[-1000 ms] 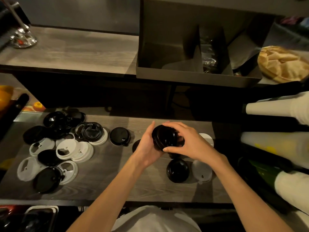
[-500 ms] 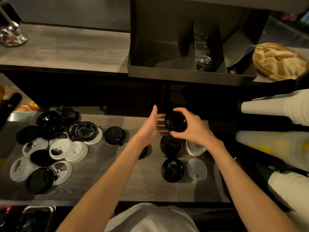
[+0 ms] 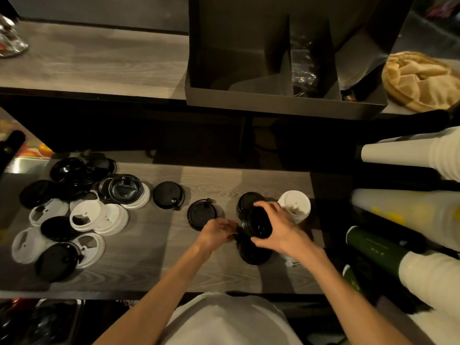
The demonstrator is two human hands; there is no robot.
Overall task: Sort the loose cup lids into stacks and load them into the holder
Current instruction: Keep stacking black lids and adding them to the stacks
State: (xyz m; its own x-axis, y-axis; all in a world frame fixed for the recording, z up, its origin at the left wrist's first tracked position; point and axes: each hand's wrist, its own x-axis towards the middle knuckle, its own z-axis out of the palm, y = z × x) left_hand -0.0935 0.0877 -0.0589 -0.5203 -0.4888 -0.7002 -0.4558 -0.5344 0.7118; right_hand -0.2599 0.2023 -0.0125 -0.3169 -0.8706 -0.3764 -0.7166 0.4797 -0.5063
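Both forearms reach forward over the counter. The right hand curls round a stack of black lids, held tilted just above another black lid. The left hand, fingers curled, pinches at that lower lid's edge. Well beyond both, the holder sits on the upper shelf.

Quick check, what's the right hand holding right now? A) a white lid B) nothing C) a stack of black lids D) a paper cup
C: the right hand grips a stack of black lids just above the lower counter, beside the white lid stack.
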